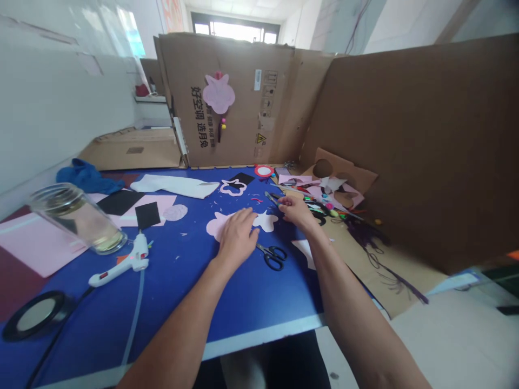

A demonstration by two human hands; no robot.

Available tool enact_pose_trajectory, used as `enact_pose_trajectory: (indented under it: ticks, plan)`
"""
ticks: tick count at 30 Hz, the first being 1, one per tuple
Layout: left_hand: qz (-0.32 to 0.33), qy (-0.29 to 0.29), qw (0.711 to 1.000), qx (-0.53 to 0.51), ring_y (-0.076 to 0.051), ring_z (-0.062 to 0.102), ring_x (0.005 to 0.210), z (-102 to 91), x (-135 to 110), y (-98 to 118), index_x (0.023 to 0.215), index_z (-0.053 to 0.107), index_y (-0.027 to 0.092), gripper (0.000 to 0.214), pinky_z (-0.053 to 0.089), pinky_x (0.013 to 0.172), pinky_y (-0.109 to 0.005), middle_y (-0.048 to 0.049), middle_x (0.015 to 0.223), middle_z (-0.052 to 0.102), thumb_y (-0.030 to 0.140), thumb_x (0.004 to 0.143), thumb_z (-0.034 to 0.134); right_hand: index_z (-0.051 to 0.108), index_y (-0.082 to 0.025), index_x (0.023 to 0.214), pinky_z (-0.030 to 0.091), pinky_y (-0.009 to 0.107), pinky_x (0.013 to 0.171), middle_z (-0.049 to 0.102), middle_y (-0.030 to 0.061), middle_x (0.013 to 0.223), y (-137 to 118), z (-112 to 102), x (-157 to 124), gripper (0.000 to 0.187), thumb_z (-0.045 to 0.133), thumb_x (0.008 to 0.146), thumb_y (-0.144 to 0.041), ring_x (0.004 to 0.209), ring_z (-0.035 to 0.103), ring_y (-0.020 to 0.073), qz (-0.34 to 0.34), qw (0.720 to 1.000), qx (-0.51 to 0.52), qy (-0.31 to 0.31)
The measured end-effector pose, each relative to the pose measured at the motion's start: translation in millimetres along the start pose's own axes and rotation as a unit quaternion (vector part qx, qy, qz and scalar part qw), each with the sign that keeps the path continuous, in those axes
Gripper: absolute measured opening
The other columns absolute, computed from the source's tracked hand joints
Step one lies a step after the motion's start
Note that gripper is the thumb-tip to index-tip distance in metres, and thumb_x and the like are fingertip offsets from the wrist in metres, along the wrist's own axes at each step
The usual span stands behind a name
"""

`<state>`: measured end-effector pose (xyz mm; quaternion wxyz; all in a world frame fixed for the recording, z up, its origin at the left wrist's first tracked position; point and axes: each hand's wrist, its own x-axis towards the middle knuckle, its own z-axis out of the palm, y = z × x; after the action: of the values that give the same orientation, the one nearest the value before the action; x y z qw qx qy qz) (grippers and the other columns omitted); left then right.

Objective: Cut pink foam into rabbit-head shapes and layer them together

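Note:
My left hand [237, 235] lies palm down, fingers spread, on a pink felt cut-out [215, 224] on the blue table [194, 292]. A white shape [266, 220] sits just right of it. My right hand [295, 209] is curled in a pinch around a thin metal tool, perhaps tweezers [271, 198], whose tip points up and left. Black-handled scissors [272, 255] rest on the table between my forearms, just below the left hand.
A white glue gun [124, 265] with its cord, a glass jar [77, 217] and a black tape roll [35, 314] stand at the left. Pink and black sheets [133, 208] lie behind. Felt scraps [324, 194] pile at the right. Cardboard walls [405, 135] enclose the table.

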<state>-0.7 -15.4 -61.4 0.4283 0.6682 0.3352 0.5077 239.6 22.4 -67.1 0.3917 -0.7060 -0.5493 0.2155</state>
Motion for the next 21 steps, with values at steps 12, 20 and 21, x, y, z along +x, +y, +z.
enact_pose_trajectory:
  ticks: [12,20,21]
  plan:
    - [0.010,-0.063,0.980,0.187,-0.037,0.066,0.115,40.2,9.8,-16.5,0.095,0.078,0.030,0.029,0.036,0.118,-0.050,-0.0118,0.106,0.077,0.008,0.075,0.078,0.071,-0.022,0.099,0.059,0.025,0.061,0.067,0.0015,0.082,-13.7,3.5,-2.4,0.021,0.072,0.078,-0.019,0.076,0.065,0.0164,0.146,0.961,0.236,-0.020]
    - [0.017,-0.105,0.934,0.340,-0.033,0.065,0.115,40.5,11.7,-13.0,0.099,0.074,0.025,0.017,0.047,0.103,-0.043,-0.0104,0.111,0.075,0.016,0.084,0.074,0.069,-0.021,0.095,0.058,0.024,0.060,0.066,0.0017,0.081,-11.4,5.9,0.1,0.023,0.075,0.074,-0.015,0.073,0.065,0.0157,0.142,0.942,0.302,-0.024]
    - [0.029,-0.117,0.917,0.381,-0.032,0.065,0.114,40.5,11.7,-12.6,0.102,0.073,0.024,0.017,0.048,0.100,-0.043,-0.0104,0.113,0.075,0.018,0.087,0.072,0.069,-0.021,0.095,0.058,0.025,0.060,0.066,0.0011,0.081,-10.6,6.6,0.2,0.025,0.075,0.072,-0.014,0.072,0.064,0.0151,0.135,0.942,0.306,-0.023]
